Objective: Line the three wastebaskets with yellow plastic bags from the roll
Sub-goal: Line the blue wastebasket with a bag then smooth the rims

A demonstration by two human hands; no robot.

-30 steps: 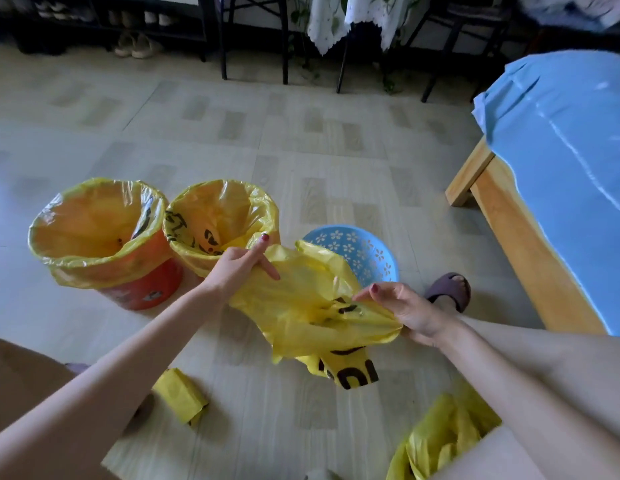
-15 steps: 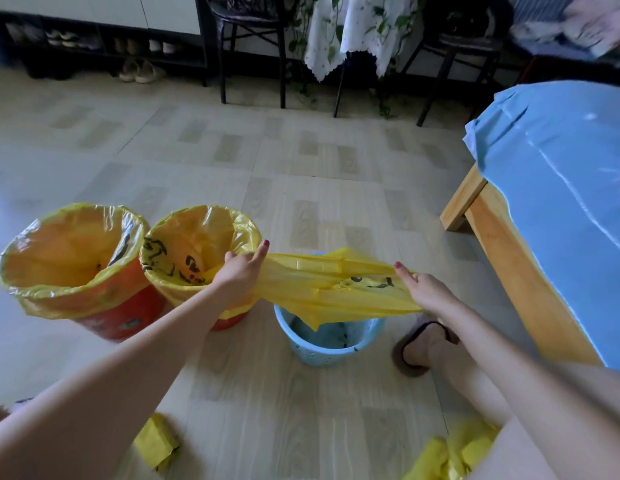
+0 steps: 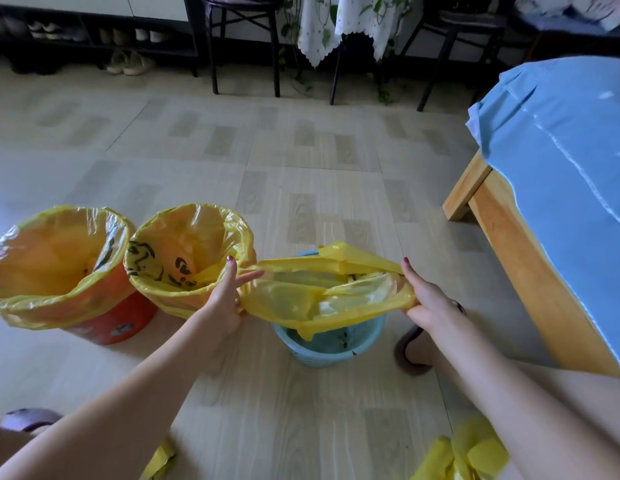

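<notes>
Three wastebaskets stand in a row on the floor. The red one (image 3: 107, 327) at the left and the middle one (image 3: 184, 303) each carry a yellow liner folded over the rim. Over the small blue wastebasket (image 3: 331, 351) I hold a yellow plastic bag (image 3: 322, 292) with its mouth stretched wide. My left hand (image 3: 227, 299) grips the bag's left edge and my right hand (image 3: 422, 299) grips its right edge. The bag hangs into the blue basket's opening and hides most of its rim.
A wooden bed frame (image 3: 523, 271) with a blue sheet (image 3: 571, 161) runs along the right. More yellow bags lie by my right leg (image 3: 464, 455) and near my left arm (image 3: 159, 462). My sandalled foot (image 3: 414, 344) rests beside the blue basket. Chairs and a shoe rack line the far wall.
The bag went from bunched in front of me to stretched flat over the blue basket, and now its mouth is pulled open wider between my hands, which have spread apart.
</notes>
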